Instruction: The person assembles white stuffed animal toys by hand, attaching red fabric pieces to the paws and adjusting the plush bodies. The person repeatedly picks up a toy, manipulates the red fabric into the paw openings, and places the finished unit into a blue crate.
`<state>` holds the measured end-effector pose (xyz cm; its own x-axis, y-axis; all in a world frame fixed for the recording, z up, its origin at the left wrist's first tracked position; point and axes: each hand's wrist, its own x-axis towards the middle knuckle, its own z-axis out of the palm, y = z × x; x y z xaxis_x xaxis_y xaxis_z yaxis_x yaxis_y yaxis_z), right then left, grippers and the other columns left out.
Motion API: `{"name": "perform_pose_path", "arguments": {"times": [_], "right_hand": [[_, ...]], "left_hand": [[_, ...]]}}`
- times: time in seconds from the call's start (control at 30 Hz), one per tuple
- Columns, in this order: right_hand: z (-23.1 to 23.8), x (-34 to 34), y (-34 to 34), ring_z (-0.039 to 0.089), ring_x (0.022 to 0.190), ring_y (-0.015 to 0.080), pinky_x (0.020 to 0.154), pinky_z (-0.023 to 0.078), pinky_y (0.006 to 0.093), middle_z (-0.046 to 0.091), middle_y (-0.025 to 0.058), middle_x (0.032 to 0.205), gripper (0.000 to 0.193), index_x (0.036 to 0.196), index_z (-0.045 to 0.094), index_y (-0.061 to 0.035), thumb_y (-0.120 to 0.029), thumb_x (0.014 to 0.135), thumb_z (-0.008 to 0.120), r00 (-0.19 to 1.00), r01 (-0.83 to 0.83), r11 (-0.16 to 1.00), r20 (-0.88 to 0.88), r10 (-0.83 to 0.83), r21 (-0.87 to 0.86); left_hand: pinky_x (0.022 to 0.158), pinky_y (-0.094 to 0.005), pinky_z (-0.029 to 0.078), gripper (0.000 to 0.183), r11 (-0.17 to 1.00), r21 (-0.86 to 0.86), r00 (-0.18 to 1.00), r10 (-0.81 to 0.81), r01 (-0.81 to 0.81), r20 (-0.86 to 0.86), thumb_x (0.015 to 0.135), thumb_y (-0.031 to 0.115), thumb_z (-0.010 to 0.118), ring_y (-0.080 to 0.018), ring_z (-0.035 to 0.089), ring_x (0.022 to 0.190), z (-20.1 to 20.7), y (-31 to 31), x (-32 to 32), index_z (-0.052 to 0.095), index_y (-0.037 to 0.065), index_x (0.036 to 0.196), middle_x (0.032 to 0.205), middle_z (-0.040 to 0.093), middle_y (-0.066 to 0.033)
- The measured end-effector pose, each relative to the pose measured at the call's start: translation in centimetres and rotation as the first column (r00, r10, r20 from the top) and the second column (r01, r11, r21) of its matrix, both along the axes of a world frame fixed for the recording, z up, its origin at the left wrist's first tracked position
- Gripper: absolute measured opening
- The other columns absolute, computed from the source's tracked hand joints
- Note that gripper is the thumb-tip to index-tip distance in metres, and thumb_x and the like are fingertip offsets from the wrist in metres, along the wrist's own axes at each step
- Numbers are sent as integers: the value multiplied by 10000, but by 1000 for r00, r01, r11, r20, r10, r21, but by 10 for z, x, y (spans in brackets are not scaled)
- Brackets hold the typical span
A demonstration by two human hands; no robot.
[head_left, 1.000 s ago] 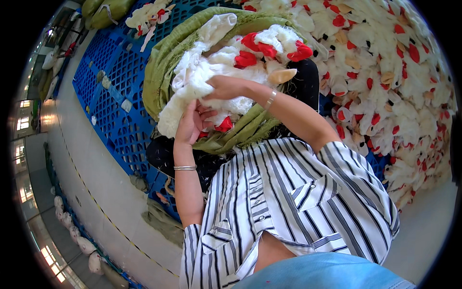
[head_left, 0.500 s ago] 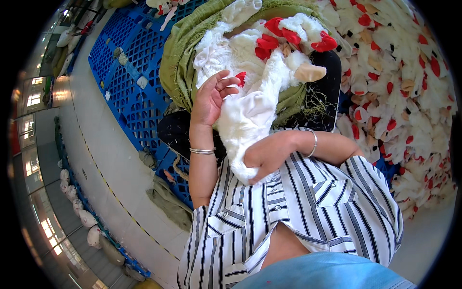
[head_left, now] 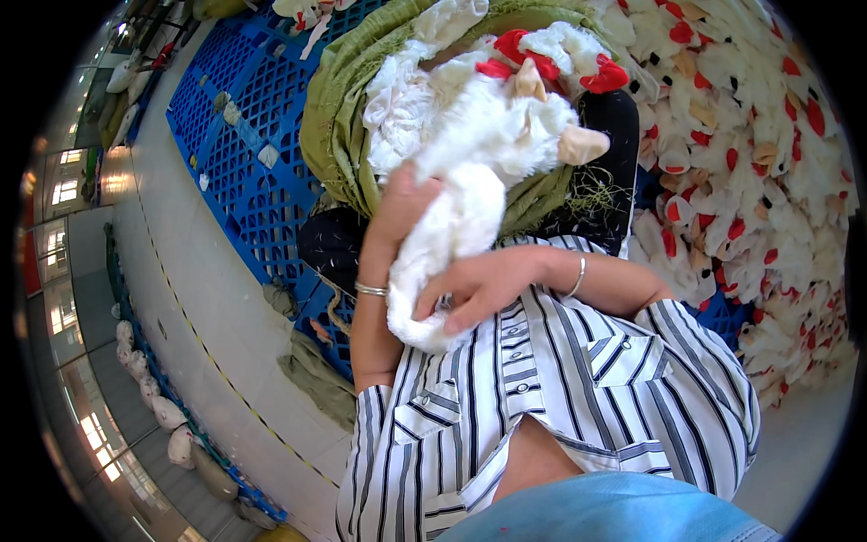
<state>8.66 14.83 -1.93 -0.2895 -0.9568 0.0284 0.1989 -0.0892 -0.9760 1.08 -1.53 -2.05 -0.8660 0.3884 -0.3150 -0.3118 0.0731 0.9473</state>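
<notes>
A limp, unstuffed white plush toy skin (head_left: pixel 465 203) with beige pieces at its far end lies across my lap. My left hand (head_left: pixel 405 206) is closed on its left edge; the fingertips are partly sunk in the fur and slightly blurred. At the near end, against my shirt, my right hand (head_left: pixel 479 285) grips the plush with thumb and fingers bent into it. Beyond them, more white plush skins with red parts (head_left: pixel 533 59) are heaped in an open green woven sack (head_left: pixel 332 117).
A large pile of white plush pieces with red and beige parts (head_left: pixel 722 144) fills the right side. Blue plastic pallets (head_left: pixel 237 163) lie to the left, beside a pale floor (head_left: pixel 194 298) with a striped line. Loose green threads (head_left: pixel 587 197) hang from the sack's frayed edge.
My left hand has come down from a raised, loosely curled pose onto the plush skin. The skin has turned over and its near end has shifted left along with my right hand.
</notes>
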Motion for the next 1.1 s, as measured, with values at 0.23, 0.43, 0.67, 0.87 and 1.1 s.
{"name": "perform_pose_path", "arguments": {"times": [0.23,0.43,0.67,0.87,1.1], "right_hand": [[-70,-62,34,619,1073,176,807,540,335,590,89,1261,760,1390,449,-6,-581,911,580,736,529,848,479,-478,32],[-25,-92,35,634,1094,157,941,519,323,636,91,1221,434,1326,525,-27,-280,977,579,508,793,608,594,-624,-40],[-11,-99,50,672,959,122,823,554,272,675,71,1120,291,1223,596,-5,-154,976,554,442,889,442,475,-761,-119],[-12,-97,49,664,966,146,853,543,300,672,67,1105,285,1220,591,2,-118,962,560,459,850,521,377,-805,78],[-12,-98,47,560,1156,154,957,466,327,581,83,1284,499,1311,507,-6,-255,917,683,290,923,303,-90,-953,-237]], "left_hand": [[900,-302,499,374,992,123,947,31,9,-321,839,70,577,-132,635,1004,63,-37,24,624,-48,1191,1123,682,-77],[1037,-321,446,563,930,-270,948,-291,248,-130,858,213,699,-232,570,1196,17,-21,50,504,93,1372,1343,566,-86],[1082,-338,393,587,880,-468,785,-349,85,-512,820,152,774,-228,545,1223,6,-37,34,509,-5,1320,1313,574,-107],[1047,-320,429,547,846,-531,606,-452,58,-654,865,201,723,-207,559,1181,-46,-34,11,497,-25,1310,1302,577,-93],[1011,-361,473,519,896,260,775,441,-359,-452,973,222,620,-194,560,1176,6,-3,19,405,21,1401,1331,542,-117]]}}
